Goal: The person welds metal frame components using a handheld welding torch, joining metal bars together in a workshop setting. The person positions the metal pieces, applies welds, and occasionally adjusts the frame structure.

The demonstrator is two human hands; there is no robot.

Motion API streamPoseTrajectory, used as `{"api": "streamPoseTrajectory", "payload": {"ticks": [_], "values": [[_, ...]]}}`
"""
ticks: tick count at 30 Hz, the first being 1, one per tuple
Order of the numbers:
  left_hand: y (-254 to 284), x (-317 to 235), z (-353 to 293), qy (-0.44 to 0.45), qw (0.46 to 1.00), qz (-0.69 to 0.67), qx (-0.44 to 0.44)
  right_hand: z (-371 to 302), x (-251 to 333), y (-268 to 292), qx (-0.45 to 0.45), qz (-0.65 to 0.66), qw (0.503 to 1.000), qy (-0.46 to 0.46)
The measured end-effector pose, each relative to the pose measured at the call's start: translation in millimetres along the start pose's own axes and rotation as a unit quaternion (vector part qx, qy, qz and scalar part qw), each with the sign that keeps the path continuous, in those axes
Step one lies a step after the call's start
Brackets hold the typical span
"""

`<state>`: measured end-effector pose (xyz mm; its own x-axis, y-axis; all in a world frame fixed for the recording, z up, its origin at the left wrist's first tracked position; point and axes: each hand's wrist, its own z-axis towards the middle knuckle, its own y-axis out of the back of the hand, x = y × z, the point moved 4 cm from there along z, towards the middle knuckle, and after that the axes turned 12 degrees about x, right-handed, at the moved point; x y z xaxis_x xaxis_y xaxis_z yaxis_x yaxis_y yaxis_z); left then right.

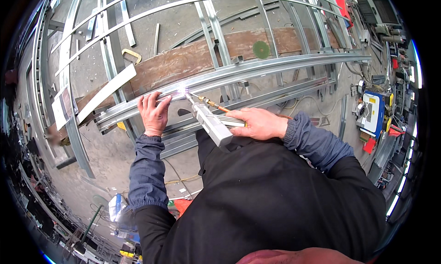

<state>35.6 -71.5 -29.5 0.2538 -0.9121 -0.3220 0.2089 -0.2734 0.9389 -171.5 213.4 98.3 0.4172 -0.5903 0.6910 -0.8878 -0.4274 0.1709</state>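
R hand (pixel 260 124): wrapped round grip of grey torch (pixel 212 124); torch body just L of R hand, nozzle slanting up-L, bright spark (pixel 183 88) at tip on metal rails (pixel 275 66), betw. both hands. L hand (pixel 154 113): fingers bent at rails' near edge, just L of spark; gripping or only resting, can't tell. White strip (pixel 106 94) near, L of L hand. Beyond hands: brown plank (pixel 174 66), green disc (pixel 261 49) over it. Blue-white machine (pixel 371 112) well R of R hand.

Narrow gap between left hand (pixel 155 115) and torch (pixel 212 127), rail (pixel 257 70) beyond
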Motion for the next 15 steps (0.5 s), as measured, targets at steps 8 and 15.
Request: {"api": "streamPoseTrajectory", "payload": {"ticks": [8,15], "values": [[-1.9,1.3,-0.6,0.005,1.000,0.003,0.005,0.6,-4.0,-1.4,-0.014,0.003,1.000,0.020],[-1.8,1.3,-1.0,0.003,1.000,-0.011,0.003,-5.5,0.0,2.5,-0.022,-0.003,1.000,0.017]]}}
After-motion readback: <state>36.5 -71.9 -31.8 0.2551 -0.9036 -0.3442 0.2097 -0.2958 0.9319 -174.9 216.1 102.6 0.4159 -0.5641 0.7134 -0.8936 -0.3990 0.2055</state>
